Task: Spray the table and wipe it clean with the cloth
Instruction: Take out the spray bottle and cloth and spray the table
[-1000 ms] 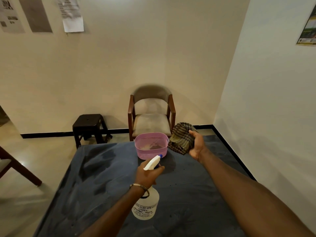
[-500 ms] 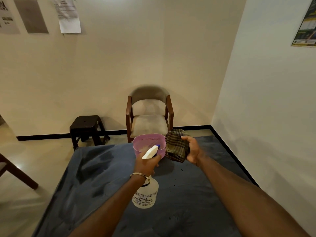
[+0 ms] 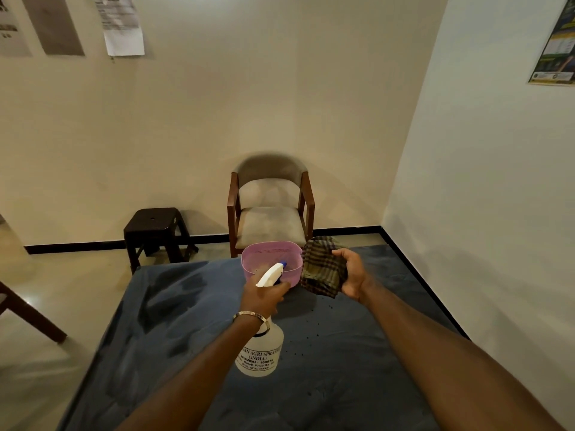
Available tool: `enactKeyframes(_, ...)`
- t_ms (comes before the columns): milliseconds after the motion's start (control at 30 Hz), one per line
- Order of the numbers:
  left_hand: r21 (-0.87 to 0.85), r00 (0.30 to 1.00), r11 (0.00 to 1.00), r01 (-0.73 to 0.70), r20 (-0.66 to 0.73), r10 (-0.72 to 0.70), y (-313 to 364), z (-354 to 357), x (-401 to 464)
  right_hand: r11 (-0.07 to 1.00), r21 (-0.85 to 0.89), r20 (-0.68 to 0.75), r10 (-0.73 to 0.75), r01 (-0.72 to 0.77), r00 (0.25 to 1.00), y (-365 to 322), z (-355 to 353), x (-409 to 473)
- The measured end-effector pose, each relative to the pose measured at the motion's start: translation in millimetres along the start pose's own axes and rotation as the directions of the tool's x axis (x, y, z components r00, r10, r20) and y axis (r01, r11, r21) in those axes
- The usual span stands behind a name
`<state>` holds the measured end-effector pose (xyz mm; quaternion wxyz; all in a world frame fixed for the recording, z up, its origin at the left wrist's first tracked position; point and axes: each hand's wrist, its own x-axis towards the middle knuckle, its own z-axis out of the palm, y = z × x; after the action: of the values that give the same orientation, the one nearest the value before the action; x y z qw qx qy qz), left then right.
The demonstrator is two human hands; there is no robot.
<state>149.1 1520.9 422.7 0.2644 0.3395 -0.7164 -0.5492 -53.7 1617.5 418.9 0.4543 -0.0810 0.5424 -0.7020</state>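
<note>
My left hand (image 3: 264, 298) grips the neck of a white spray bottle (image 3: 260, 353), held above the middle of the dark blue table (image 3: 161, 331) with its nozzle pointing away from me. My right hand (image 3: 353, 273) holds a bunched green checked cloth (image 3: 323, 265) in the air over the table's far right part. Small dark specks dot the table surface just below the cloth.
A pink plastic basket (image 3: 271, 255) stands at the table's far edge, right behind the bottle nozzle. Beyond it are a wooden armchair (image 3: 270, 206) and a dark stool (image 3: 157, 231) by the wall. The right wall runs close along the table.
The cloth in my right hand has come down and toward the basket. The bottle in my left hand has risen slightly and moved a little farther forward.
</note>
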Motion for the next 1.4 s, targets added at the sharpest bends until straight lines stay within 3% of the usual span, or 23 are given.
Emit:
enactKeyframes(367,0.131,0.967,0.969,-0.210,0.175,0.186,-4.5,4.8,-24.0,0.994,0.107,-0.031,-0.019,0.022,0.999,3.2,13.8,5.9)
enactKeyframes(533,0.085,0.992,0.994,-0.069,0.110,0.059,-16.1,-3.6,-18.3,0.992,0.118,-0.035,-0.032,0.036,0.999,4.9,15.9,6.8)
enactKeyframes(733,0.092,0.995,0.992,-0.084,0.068,0.078,-31.2,-17.5,-6.6,0.993,0.110,-0.055,-0.039,0.045,0.998,7.0,16.5,9.0)
enactKeyframes(900,0.039,0.999,0.999,0.003,0.039,-0.004,-41.4,-23.9,3.3,0.992,0.122,-0.077,-0.035,0.045,0.996,7.4,21.4,13.3)
enactKeyframes(1133,0.031,0.984,0.987,-0.157,0.088,0.154,-45.0,-25.5,16.8,0.988,0.148,-0.058,-0.032,0.040,0.998,10.8,26.3,27.9)
enactKeyframes(1400,0.032,0.959,0.958,-0.284,0.017,0.283,-40.6,-11.0,57.0,0.984,0.176,-0.063,0.016,-0.005,0.998,8.3,21.8,73.4)
